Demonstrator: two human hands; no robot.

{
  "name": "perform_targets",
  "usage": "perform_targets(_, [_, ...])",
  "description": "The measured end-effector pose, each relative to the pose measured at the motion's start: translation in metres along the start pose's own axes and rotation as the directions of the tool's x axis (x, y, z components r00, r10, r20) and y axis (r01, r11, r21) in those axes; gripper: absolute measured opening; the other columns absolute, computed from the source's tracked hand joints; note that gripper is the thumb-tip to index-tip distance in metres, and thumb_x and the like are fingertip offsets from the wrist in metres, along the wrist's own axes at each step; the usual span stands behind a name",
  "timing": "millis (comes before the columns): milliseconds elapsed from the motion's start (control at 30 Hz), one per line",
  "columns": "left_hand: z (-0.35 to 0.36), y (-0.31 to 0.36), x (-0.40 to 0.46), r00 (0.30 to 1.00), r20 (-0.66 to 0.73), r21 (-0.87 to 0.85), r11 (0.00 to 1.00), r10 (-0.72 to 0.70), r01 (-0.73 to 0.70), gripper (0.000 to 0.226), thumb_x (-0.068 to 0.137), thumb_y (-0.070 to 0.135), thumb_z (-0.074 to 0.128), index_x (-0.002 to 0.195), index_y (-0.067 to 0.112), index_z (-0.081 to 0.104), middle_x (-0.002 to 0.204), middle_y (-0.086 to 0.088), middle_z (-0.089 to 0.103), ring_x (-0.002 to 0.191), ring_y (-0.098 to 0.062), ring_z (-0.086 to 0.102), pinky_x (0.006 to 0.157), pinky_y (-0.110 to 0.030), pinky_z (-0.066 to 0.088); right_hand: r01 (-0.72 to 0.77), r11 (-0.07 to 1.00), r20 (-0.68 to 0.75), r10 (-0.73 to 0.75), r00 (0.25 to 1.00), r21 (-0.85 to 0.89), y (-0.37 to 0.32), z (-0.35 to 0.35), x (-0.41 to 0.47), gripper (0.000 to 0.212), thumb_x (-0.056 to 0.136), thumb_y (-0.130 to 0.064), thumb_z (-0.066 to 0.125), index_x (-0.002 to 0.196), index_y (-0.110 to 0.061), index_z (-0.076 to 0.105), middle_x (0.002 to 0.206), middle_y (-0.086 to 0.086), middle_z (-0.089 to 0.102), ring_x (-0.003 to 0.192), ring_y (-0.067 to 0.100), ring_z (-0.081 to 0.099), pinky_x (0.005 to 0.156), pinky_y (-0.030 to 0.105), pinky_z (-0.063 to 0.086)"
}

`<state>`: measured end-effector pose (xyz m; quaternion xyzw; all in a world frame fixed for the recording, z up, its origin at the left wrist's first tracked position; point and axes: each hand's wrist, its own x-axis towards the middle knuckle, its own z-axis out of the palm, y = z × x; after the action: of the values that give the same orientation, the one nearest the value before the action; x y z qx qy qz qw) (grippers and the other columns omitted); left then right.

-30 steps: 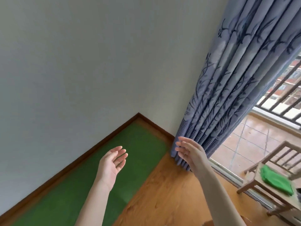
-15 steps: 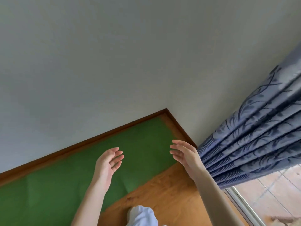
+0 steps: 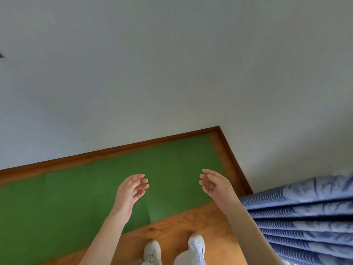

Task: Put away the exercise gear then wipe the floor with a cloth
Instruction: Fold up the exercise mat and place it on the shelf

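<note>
Blue patterned curtain (image 3: 305,213) hangs at my 4 o'clock, its folds just beside my R forearm. My two white shoes (image 3: 152,252) stand at 6 o'clock on bare wood, close to the mat's near edge.

My left hand (image 3: 131,190) hovers over the green exercise mat (image 3: 76,192), fingers loosely curved and a bit apart, palm turned inward, holding nothing and touching nothing. My right hand (image 3: 214,185) mirrors it at 1 o'clock from the left, fingers relaxed and slightly spread, also w/ nothing in it. Both hands are apart from each other, w/ mat showing between them.

The mat lies flat on the wooden floor (image 3: 191,224), running from 9 o'clock to 12 along the brown skirting board (image 3: 114,150), its far end near the room corner at 1 o'clock. A crease runs across it below my hands. Plain pale wall (image 3: 172,64) fills the upper view.
</note>
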<state>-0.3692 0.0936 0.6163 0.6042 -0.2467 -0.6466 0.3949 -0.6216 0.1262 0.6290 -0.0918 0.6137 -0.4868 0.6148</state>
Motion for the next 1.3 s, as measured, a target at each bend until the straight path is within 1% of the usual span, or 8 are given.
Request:
perform_targets(167, [0.007,-0.020,0.038,0.994,-0.107,0.020,0.999,0.028,-0.026,0.025,0.095,0.000,0.038,0.099,0.009,0.061,0.096,-0.011,0.067,0.088,-0.022,0.064,0.079,-0.029,0.049,-0.078,0.994,0.065,0.083,0.994,-0.071,-0.010,0.010,0.067,0.023,0.096,0.002,0.040,0.097,-0.005,0.062,0.084,0.010,0.064,0.072,0.020,0.060,0.067,0.028,0.048])
perform_targets(300, [0.008,-0.058,0.070,0.975,-0.224,-0.055,0.998,-0.011,-0.001,0.025,0.095,0.001,0.039,0.095,0.013,0.061,0.096,-0.008,0.066,0.089,-0.020,0.062,0.083,-0.028,0.047,-0.105,0.980,0.116,0.125,0.985,-0.171,0.000,0.007,0.122,0.022,0.096,0.001,0.041,0.104,-0.003,0.061,0.088,0.011,0.065,0.075,0.020,0.061,0.067,0.028,0.050])
perform_targets(467, [0.001,-0.123,0.118,0.972,-0.228,-0.044,0.998,-0.054,0.045,0.023,0.096,0.004,0.039,0.098,0.012,0.061,0.097,-0.009,0.065,0.088,-0.021,0.061,0.082,-0.028,0.046,-0.171,0.972,0.145,0.195,0.970,-0.164,0.040,0.003,0.184,0.022,0.096,0.000,0.041,0.106,-0.004,0.061,0.088,0.010,0.065,0.077,0.020,0.061,0.068,0.029,0.049])
perform_targets(867, [-0.062,-0.308,0.293,0.995,-0.099,0.225,0.973,-0.022,0.044,0.022,0.095,-0.002,0.040,0.092,0.009,0.059,0.086,-0.006,0.064,0.078,-0.018,0.060,0.071,-0.021,0.044,-0.193,0.866,0.155,0.292,0.944,-0.462,0.252,-0.006,0.360,0.024,0.095,0.001,0.040,0.101,-0.007,0.062,0.088,0.008,0.065,0.074,0.017,0.061,0.068,0.025,0.050])
perform_targets(967, [-0.075,-0.358,0.338,0.999,-0.029,0.278,0.960,-0.040,0.047,0.022,0.095,-0.002,0.040,0.092,0.008,0.059,0.085,-0.005,0.064,0.077,-0.016,0.060,0.063,-0.011,0.046,-0.163,0.823,0.176,0.302,0.937,-0.544,0.304,-0.004,0.406,0.022,0.095,0.000,0.042,0.101,-0.008,0.061,0.088,0.007,0.065,0.075,0.016,0.062,0.072,0.025,0.051])
perform_targets(1033, [-0.080,-0.387,0.367,0.996,0.054,0.312,0.948,-0.077,0.056,0.021,0.096,0.003,0.039,0.097,0.010,0.059,0.092,-0.005,0.065,0.081,-0.014,0.062,0.066,-0.013,0.048,-0.135,0.789,0.197,0.309,0.931,-0.599,0.335,-0.002,0.436,0.020,0.095,-0.001,0.043,0.103,-0.008,0.061,0.088,0.005,0.065,0.076,0.015,0.062,0.072,0.024,0.051])
perform_targets(1167, [-0.085,-0.430,0.432,0.977,0.210,0.378,0.925,-0.040,-0.043,0.020,0.097,0.006,0.040,0.101,0.011,0.059,0.093,-0.003,0.066,0.081,-0.013,0.063,0.074,-0.021,0.050,-0.073,0.712,0.230,0.319,0.919,-0.698,0.385,-0.003,0.497,0.018,0.095,-0.004,0.045,0.099,-0.012,0.060,0.090,0.003,0.065,0.074,0.012,0.061,0.071,0.022,0.052])
perform_targets(1300, [-0.097,-0.475,0.483,0.974,0.220,0.430,0.891,0.050,-0.143,0.019,0.094,-0.001,0.041,0.095,0.010,0.056,0.091,-0.005,0.061,0.080,-0.012,0.060,0.070,-0.015,0.049,0.044,0.617,0.276,0.288,0.917,-0.786,0.423,-0.014,0.545,0.016,0.094,-0.005,0.047,0.101,-0.013,0.059,0.090,0.000,0.064,0.074,0.010,0.061,0.068,0.019,0.052])
